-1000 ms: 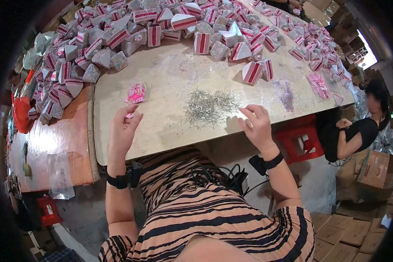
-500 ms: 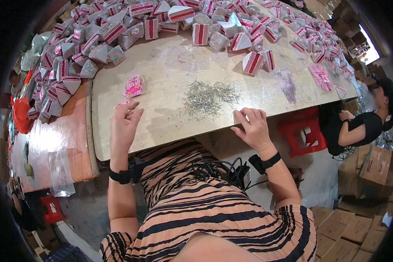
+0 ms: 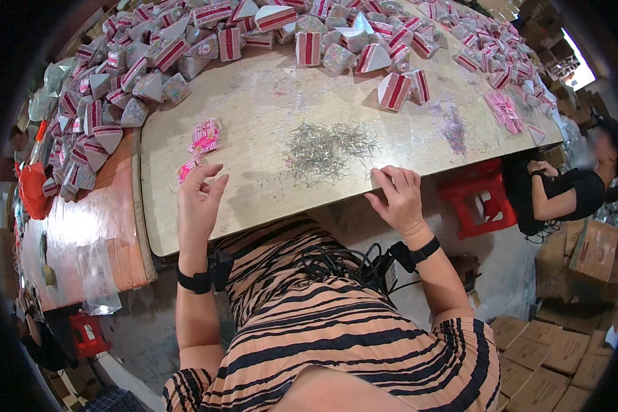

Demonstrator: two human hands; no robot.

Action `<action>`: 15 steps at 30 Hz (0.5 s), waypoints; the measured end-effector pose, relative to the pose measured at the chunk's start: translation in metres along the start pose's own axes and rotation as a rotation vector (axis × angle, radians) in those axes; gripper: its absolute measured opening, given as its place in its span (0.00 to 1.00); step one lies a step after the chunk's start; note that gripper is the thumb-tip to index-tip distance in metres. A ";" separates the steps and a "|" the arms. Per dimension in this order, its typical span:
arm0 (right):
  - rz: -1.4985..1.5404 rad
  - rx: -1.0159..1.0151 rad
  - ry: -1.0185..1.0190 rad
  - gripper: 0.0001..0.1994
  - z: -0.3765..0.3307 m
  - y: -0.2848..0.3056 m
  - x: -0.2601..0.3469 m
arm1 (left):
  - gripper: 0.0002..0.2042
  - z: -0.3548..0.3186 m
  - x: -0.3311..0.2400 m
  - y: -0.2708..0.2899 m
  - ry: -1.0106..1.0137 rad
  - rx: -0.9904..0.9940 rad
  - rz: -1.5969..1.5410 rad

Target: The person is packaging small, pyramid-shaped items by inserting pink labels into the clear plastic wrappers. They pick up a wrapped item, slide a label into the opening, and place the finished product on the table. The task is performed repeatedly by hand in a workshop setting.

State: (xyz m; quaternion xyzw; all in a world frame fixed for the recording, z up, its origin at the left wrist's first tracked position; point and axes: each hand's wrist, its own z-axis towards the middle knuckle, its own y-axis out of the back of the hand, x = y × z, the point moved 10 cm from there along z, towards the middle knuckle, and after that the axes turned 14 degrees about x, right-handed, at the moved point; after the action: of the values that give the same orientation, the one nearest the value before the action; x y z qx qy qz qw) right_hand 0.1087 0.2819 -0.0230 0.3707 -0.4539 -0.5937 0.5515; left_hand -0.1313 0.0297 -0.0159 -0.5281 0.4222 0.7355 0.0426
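My left hand [image 3: 199, 200] hovers at the left part of the wooden table, fingers bent and thumb apart from them, with nothing visible in its grasp. Just beyond its fingertips lies a small pink-and-white printed piece [image 3: 186, 169], and past that a little stack of similar pink pieces [image 3: 204, 135]. My right hand [image 3: 399, 199] is at the table's front edge, thumb spread from the curved fingers; I see nothing held there. A loose heap of thin silvery metal pins or wires [image 3: 326, 152] lies between the hands, closest to the right fingertips.
Many glittery cake-slice-shaped pieces [image 3: 310, 49] with pink and white layers crowd the table's [image 3: 254, 103] far side. Pink packets [image 3: 503, 112] lie at the right. A red stool [image 3: 484, 199] and a seated person [image 3: 570, 185] are right, cardboard boxes [image 3: 546, 343] below.
The left hand has drawn slightly back toward me, so more of the nearby pink piece shows. The right hand stays nearly in place. The view has shifted a little.
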 end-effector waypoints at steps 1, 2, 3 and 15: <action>0.006 -0.006 -0.021 0.23 -0.001 0.000 -0.002 | 0.12 0.000 -0.001 -0.001 0.004 0.005 0.001; 0.011 -0.012 -0.042 0.24 -0.002 0.001 -0.005 | 0.12 0.000 -0.002 -0.002 0.008 0.011 0.002; 0.002 -0.006 -0.050 0.24 -0.003 0.000 -0.006 | 0.12 0.000 -0.003 -0.002 0.012 0.015 0.003; -0.095 0.043 -0.095 0.26 -0.003 -0.001 -0.015 | 0.12 0.000 -0.006 -0.001 0.020 0.015 0.034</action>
State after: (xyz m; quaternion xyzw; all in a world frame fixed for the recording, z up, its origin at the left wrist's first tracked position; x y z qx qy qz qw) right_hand 0.1133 0.2965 -0.0255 0.3750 -0.4741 -0.6262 0.4924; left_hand -0.1277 0.0327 -0.0114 -0.5279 0.4371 0.7276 0.0301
